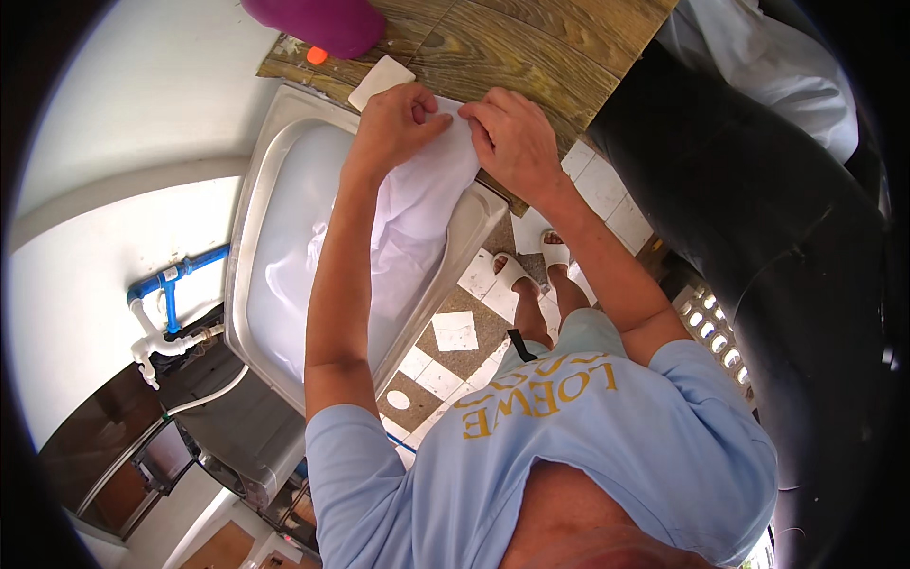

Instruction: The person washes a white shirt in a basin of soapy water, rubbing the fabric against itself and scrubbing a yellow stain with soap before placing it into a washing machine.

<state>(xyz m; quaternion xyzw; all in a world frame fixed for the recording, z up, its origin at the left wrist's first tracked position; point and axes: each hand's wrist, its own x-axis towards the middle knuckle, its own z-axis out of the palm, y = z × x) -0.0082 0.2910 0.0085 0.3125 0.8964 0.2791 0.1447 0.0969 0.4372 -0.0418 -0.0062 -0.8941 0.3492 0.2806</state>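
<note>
A wet white cloth point(422, 204) runs from the edge of the wood-patterned counter down into a pale basin point(488, 213) of cloudy water. Its upper end lies spread between my two hands. My left hand point(403, 123) has curled fingers, with the thumb against the cloth's left side. At the cloth's upper right corner, my right hand point(517, 137) pinches the fabric between thumb and fingers. The lower folds sit partly in the water. Just beyond my left hand, a white flat block point(381, 82) rests on the counter's edge, partly covered by my fingers.
On the wood-patterned counter point(531, 47) stand a magenta container point(322, 24) and a small orange cap point(317, 55). A white tap point(156, 346) and blue pipe point(194, 264) are left of the basin. Black sheeting point(720, 190) hangs at the right, above a checkered tile floor point(441, 379).
</note>
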